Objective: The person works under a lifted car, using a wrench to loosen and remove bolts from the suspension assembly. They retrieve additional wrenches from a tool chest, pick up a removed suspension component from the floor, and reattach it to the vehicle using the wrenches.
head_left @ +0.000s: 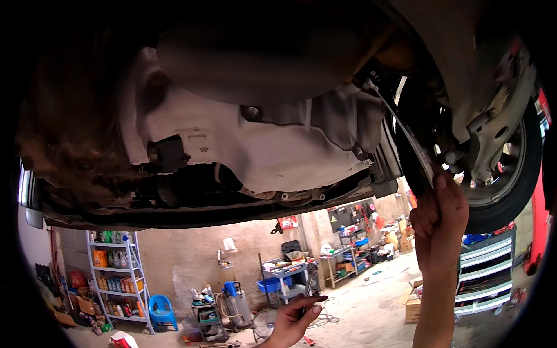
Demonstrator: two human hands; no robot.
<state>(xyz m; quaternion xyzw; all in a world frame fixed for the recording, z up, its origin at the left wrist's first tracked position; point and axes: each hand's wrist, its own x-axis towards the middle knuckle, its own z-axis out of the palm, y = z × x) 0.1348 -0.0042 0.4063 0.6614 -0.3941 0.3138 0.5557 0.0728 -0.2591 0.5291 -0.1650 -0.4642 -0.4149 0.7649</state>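
Observation:
Overhead is the underside of a raised car, with a pale metal undertray (249,145) across its middle. My right hand (441,217) is lifted up beside the wheel (505,191), fingers closed around the lower end of a long silver wrench (411,137). The wrench slants up and left, and its far end reaches a dark recess beside the undertray, where the contact is too shadowed to make out. Lower down, my left hand (295,322) is closed on a slim metal hand tool (311,281) that points upward; its exact kind cannot be made out.
Suspension parts (481,145) hang close to the right of my raised hand. Below stand a grey tool cabinet (484,275), a cardboard box (413,301), a workshop cart (287,272), a blue chair (162,310) and a shelf of bottles (119,278).

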